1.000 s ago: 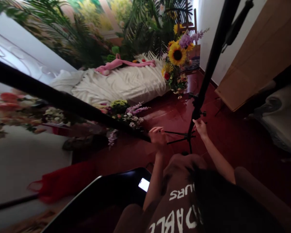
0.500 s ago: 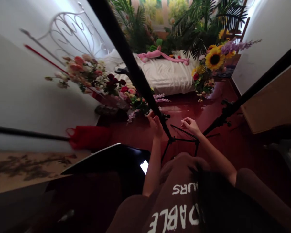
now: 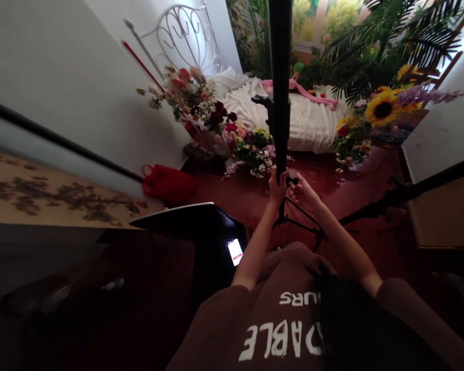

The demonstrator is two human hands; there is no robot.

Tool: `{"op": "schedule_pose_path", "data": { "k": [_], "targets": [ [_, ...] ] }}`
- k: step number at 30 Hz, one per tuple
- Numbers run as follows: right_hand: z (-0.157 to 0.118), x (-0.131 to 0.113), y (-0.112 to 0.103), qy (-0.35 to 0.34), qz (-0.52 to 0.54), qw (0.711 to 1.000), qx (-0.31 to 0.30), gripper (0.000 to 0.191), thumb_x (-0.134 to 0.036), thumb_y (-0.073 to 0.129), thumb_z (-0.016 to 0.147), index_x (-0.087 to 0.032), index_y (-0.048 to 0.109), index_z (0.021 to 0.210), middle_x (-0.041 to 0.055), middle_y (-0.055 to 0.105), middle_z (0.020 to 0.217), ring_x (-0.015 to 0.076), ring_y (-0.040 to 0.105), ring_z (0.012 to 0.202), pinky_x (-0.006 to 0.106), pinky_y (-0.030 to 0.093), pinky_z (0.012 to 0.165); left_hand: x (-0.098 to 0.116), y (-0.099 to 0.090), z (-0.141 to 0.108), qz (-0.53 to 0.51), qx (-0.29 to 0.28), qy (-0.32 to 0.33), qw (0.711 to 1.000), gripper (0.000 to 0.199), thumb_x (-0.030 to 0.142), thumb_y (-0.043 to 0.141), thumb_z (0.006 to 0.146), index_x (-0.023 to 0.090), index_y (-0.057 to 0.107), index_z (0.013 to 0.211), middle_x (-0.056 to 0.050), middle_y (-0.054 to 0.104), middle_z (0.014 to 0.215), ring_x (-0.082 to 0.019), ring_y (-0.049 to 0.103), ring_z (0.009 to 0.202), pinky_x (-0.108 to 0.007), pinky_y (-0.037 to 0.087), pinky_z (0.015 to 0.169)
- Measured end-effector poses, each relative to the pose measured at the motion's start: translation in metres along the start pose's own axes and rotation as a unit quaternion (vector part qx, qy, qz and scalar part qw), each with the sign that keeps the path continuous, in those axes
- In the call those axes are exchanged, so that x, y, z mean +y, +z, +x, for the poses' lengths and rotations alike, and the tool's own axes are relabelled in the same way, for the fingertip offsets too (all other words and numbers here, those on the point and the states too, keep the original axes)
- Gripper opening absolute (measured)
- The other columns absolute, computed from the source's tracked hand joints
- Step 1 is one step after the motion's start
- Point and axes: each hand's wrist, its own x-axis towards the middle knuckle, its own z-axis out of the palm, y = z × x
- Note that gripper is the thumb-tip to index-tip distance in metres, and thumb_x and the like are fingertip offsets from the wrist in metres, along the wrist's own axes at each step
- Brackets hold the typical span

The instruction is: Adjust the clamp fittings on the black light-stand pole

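A black light stand point(image 3: 280, 67) rises upright in front of me, its spread legs reaching the floor. My left hand point(image 3: 277, 188) is wrapped round the lower part of its pole. On the pole's right side sits a small black knob point(image 3: 292, 180), and the bent fingers of my right hand point(image 3: 304, 193) are closed at it. Part of the knob is hidden by those fingers. Higher up, a dark lever point(image 3: 261, 99) sticks out to the left of the pole.
A second black stand point(image 3: 406, 193) slants in from the right. At left, a dark table point(image 3: 212, 232) carries a lit phone point(image 3: 235, 252); a red bag point(image 3: 170, 183) lies beyond. Flowers point(image 3: 201, 98), sunflowers point(image 3: 382, 109) and a white-draped bed point(image 3: 309, 126) stand ahead.
My left hand has come onto the pole and closed round it. My right hand has moved left to the knob. The pole now looks more upright, and the view has shifted.
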Motion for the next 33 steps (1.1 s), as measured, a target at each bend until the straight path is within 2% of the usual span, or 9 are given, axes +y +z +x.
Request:
{"op": "schedule_pose_path", "data": {
  "k": [9, 14, 17, 21, 23, 25, 27, 30, 33],
  "targets": [
    [0.005, -0.012, -0.003, 0.014, -0.015, 0.999, 0.025, 0.033, -0.045, 0.058, 0.091, -0.017, 0.057, 0.074, -0.0029, 0.056, 0.053, 0.0036, 0.039, 0.038, 0.013, 0.027, 0.032, 0.003, 0.006, 0.001, -0.028, 0.02, 0.003, 0.999, 0.06, 0.074, 0.042, 0.087, 0.019, 0.061, 0.099, -0.001, 0.057, 0.069, -0.013, 0.052, 0.061, -0.025, 0.041, 0.062],
    [0.011, -0.007, -0.01, -0.108, -0.13, 0.984, 0.057, 0.023, -0.035, 0.074, 0.076, -0.018, 0.059, 0.076, -0.0036, 0.06, 0.061, 0.0041, 0.049, 0.046, 0.012, 0.04, 0.042, 0.004, 0.006, 0.001, -0.03, 0.021, 0.005, 0.999, 0.06, 0.073, 0.044, 0.087, 0.018, 0.063, 0.098, -0.002, 0.059, 0.071, -0.013, 0.054, 0.062, -0.025, 0.043, 0.063],
    [0.01, -0.002, -0.018, -0.262, -0.289, 0.917, 0.082, 0.026, -0.037, 0.078, 0.071, -0.02, 0.06, 0.079, -0.0028, 0.064, 0.068, 0.0085, 0.056, 0.054, 0.018, 0.048, 0.048, 0.004, 0.005, 0.001, -0.029, 0.022, 0.012, 0.999, 0.06, 0.073, 0.044, 0.087, 0.018, 0.064, 0.099, -0.003, 0.062, 0.072, -0.013, 0.055, 0.062, -0.025, 0.044, 0.062],
    [0.005, 0.003, -0.026, -0.467, -0.446, 0.751, 0.141, 0.015, -0.032, 0.061, 0.085, -0.021, 0.071, 0.086, 0.0042, 0.068, 0.089, 0.0138, 0.063, 0.073, 0.025, 0.054, 0.061, 0.003, 0.005, -0.001, -0.018, 0.023, 0.021, 0.999, 0.059, 0.072, 0.043, 0.089, 0.018, 0.065, 0.1, -0.002, 0.061, 0.07, -0.013, 0.056, 0.061, -0.024, 0.044, 0.061],
    [0.002, 0.003, -0.025, -0.517, -0.464, 0.703, 0.155, 0.02, -0.028, 0.054, 0.089, -0.022, 0.074, 0.085, 0.0065, 0.069, 0.095, 0.0163, 0.065, 0.083, 0.026, 0.055, 0.065, 0.002, 0.006, -0.001, -0.014, 0.025, 0.027, 0.999, 0.057, 0.07, 0.043, 0.09, 0.018, 0.064, 0.099, -0.002, 0.06, 0.069, -0.013, 0.055, 0.059, -0.024, 0.042, 0.059],
    [0.0, 0.001, -0.02, -0.547, -0.456, 0.683, 0.162, 0.02, -0.028, 0.054, 0.091, -0.023, 0.073, 0.093, 0.0071, 0.069, 0.099, 0.0175, 0.065, 0.088, 0.028, 0.058, 0.069, 0.001, 0.006, -0.002, -0.011, 0.029, 0.031, 0.999, 0.056, 0.069, 0.044, 0.09, 0.018, 0.064, 0.1, -0.001, 0.06, 0.068, -0.012, 0.054, 0.057, -0.024, 0.041, 0.057],
    [0.0, -0.005, -0.009, -0.57, -0.445, 0.672, 0.159, 0.031, -0.033, 0.056, 0.092, -0.026, 0.066, 0.12, 0.0077, 0.067, 0.112, 0.0179, 0.065, 0.093, 0.03, 0.06, 0.075, -0.001, 0.007, -0.001, -0.012, 0.03, 0.036, 0.999, 0.054, 0.068, 0.044, 0.091, 0.019, 0.063, 0.101, -0.001, 0.061, 0.069, -0.012, 0.055, 0.058, -0.024, 0.042, 0.057],
    [0.005, -0.019, 0.012, -0.593, -0.453, 0.656, 0.119, 0.069, -0.044, 0.059, 0.093, -0.034, 0.029, 0.154, 0.0095, 0.055, 0.139, 0.0196, 0.065, 0.104, 0.035, 0.062, 0.084, -0.004, 0.008, -0.001, -0.021, 0.021, 0.046, 0.999, 0.052, 0.066, 0.043, 0.092, 0.019, 0.062, 0.105, -0.004, 0.065, 0.078, -0.014, 0.06, 0.065, -0.025, 0.046, 0.062],
    [0.015, -0.034, 0.035, -0.595, -0.484, 0.639, 0.064, 0.079, -0.051, 0.055, 0.095, -0.036, 0.01, 0.159, 0.0106, 0.044, 0.151, 0.0231, 0.064, 0.113, 0.039, 0.062, 0.089, -0.008, 0.009, 0.0, -0.029, 0.012, 0.048, 0.998, 0.052, 0.064, 0.042, 0.093, 0.018, 0.061, 0.111, -0.006, 0.067, 0.083, -0.014, 0.061, 0.069, -0.026, 0.047, 0.065]
  ]
}}
